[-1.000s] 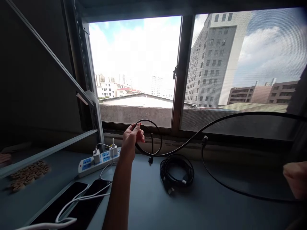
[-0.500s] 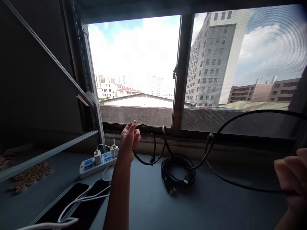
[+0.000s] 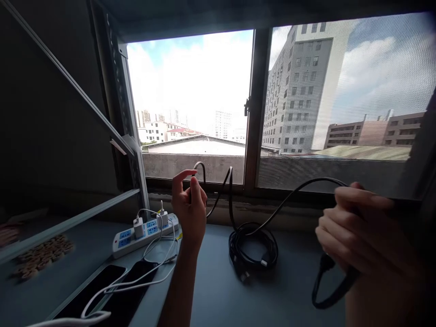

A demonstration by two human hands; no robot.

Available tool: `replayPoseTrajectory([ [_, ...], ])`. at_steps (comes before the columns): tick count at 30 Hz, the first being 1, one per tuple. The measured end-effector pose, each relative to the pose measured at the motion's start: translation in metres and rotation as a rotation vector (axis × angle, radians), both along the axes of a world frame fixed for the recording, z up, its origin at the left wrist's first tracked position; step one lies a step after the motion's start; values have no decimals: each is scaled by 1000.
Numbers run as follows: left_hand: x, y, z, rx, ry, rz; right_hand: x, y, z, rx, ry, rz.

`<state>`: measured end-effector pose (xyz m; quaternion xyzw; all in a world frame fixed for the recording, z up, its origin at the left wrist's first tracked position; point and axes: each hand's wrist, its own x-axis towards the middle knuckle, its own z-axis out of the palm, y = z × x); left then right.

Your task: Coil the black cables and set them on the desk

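Observation:
My left hand (image 3: 190,197) is raised at the centre left, its fingers closed on a black cable (image 3: 231,195) that arcs up beside the thumb. From there the cable loops in front of the window and runs to the right. My right hand (image 3: 354,227), larger and nearer the camera, is wrapped round another stretch of it; a bent part with a dark connector (image 3: 327,262) hangs beneath the fingers. Between my hands, a round coil of black cable (image 3: 254,245) with a few plugs lies on the blue-grey table (image 3: 272,299).
A white power strip (image 3: 146,234) with two chargers stands at the left. White cables (image 3: 136,286) cross two dark flat devices (image 3: 126,295) below it. Small brown pieces (image 3: 46,256) lie farther left. A metal frame (image 3: 134,163) rises before the window.
My right hand has come inward from the right edge, and the wide cable loop there is gone. My left hand has shifted slightly right. The coil has stayed in place.

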<state>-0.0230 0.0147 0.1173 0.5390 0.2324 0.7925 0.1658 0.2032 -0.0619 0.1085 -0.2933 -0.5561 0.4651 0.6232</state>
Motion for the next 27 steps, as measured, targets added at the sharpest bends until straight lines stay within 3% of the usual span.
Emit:
replayPoseTrajectory([
  [3, 5, -7, 2, -5, 45, -5, -13, 4, 6, 66, 154, 304],
  [5, 7, -10, 3, -22, 70, -23, -23, 1, 9, 37, 138, 356],
  [9, 8, -16, 4, 11, 28, -74, -42, -7, 15, -61, 29, 301],
  [15, 12, -34, 5, 105, -20, -116, -62, 2, 11, -59, -44, 53],
  [20, 25, -47, 5, 78, 21, -171, -68, 7, 5, -56, -49, 137],
  [27, 34, -47, 1, 100, 25, -161, -69, 1, 7, -86, 82, 259],
])
